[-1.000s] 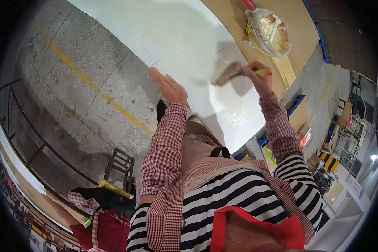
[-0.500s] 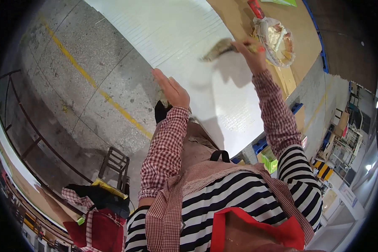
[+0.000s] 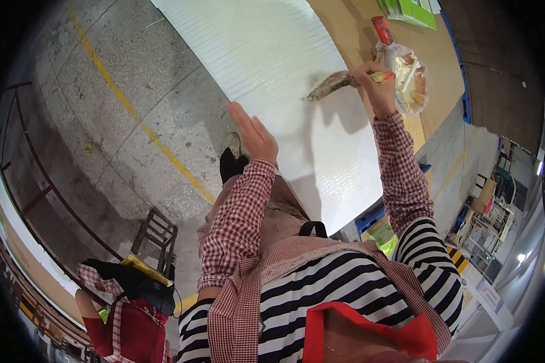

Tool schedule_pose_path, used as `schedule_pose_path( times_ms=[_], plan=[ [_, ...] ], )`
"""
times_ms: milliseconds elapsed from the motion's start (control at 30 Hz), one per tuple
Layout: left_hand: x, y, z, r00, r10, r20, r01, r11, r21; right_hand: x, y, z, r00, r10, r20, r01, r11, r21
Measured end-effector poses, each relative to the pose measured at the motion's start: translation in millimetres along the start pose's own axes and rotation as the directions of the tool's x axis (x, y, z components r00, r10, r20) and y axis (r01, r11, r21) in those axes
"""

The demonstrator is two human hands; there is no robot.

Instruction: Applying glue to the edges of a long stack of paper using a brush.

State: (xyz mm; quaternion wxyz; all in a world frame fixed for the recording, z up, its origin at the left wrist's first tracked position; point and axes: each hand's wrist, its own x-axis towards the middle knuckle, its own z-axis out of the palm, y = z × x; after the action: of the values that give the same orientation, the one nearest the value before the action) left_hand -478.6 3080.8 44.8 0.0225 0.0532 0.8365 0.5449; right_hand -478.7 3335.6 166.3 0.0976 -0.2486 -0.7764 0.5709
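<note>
My right hand [image 3: 376, 91] is closed round the handle of a brush [image 3: 332, 85] with long, shaggy, matted bristles. The bristles point left over a wide spread of white sheets [image 3: 278, 66], whose far part looks wet and shows many close, parallel edges. I cannot tell whether the tip touches them. Flat and with fingers stretched out, my left hand [image 3: 254, 136] lies along the left edge of the sheets. Just right of the brush hand stands a plastic-lined tub [image 3: 419, 100] smeared with a pale yellowish substance. A red handle [image 3: 381, 30] sticks up beside the tub's far rim.
Brown board [image 3: 445, 72] lies under the sheets and tub, with green printed items [image 3: 410, 12] at its far end. A dark stool [image 3: 155, 239] stands at lower left, near someone in red clothing [image 3: 136, 330]. A metal rail [image 3: 48, 163] runs along the left.
The brush has drawn back to the right and nearer to me, toward the tub. My left hand stays flat by the sheets' edge. The whole view has shifted slightly.
</note>
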Motion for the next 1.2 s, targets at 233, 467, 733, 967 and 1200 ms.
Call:
schedule_pose_path(
  times_ms=[233, 467, 733, 967, 1200],
  plan=[
    [-0.6, -1.6, 0.9, 1.000, -0.016, 0.013, 0.016, 1.000, 0.013, 25.8, -30.5, 28.9, 0.990, -0.103, -0.093, 0.118, 0.976, 0.180],
    [1.0, 1.4, -1.5, 1.000, 0.010, -0.025, -0.010, 1.000, 0.011, -62.2, 0.7, -16.7, 0.999, 0.029, -0.043, -0.034, 0.993, -0.115],
    [0.9, 2.6, 0.6, 1.000, -0.018, -0.021, 0.017, 1.000, -0.025, -1.2, -40.0, 70.0, 0.968, -0.218, -0.122, 0.198, 0.967, -0.159],
    [-0.7, -0.4, -7.7, 0.999, -0.022, -0.035, 0.020, 0.998, -0.058, -90.6, -21.3, 41.3, 0.939, -0.319, 0.132, 0.344, 0.887, -0.308],
    [0.1, -4.5, 3.5, 0.999, -0.021, -0.038, 0.018, 0.996, -0.087, -20.2, -39.5, 91.3, 0.909, -0.416, 0.004, 0.406, 0.886, -0.223]
  ],
)
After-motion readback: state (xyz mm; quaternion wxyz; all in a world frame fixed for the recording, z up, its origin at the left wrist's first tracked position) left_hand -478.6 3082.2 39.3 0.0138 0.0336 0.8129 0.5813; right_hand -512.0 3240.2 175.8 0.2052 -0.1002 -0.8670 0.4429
